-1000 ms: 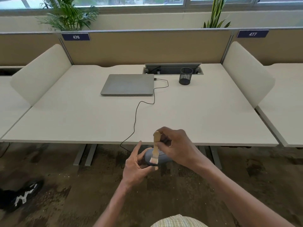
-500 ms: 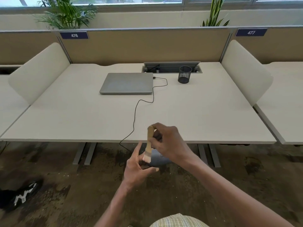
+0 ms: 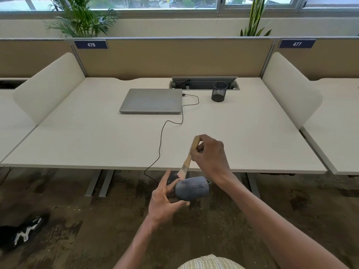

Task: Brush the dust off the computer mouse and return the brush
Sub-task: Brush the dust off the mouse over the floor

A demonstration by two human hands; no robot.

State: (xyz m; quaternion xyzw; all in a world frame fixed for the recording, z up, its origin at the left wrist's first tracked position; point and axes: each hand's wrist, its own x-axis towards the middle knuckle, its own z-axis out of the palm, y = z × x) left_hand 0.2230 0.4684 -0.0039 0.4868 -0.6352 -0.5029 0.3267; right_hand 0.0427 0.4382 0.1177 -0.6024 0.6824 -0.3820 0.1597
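A wide pale desk (image 3: 242, 136) fills the view, with a closed laptop (image 3: 151, 100) and a mesh pen cup (image 3: 219, 92) set toward its back edge, well apart from the work. The cup is probably where the brush belongs, though that is only a judgement. A black cable (image 3: 165, 131) is trailed from the laptop over the front edge, and the mouse (image 3: 191, 188) is held clear of the desk, likely so that dust falls to the floor. The mouse is gripped by the left hand (image 3: 165, 199), closed around its end, so its top is presented upward. The brush (image 3: 187, 160) is pinched at its wooden handle by the right hand (image 3: 210, 156), tilted, with its bristles touching the mouse's upper edge.
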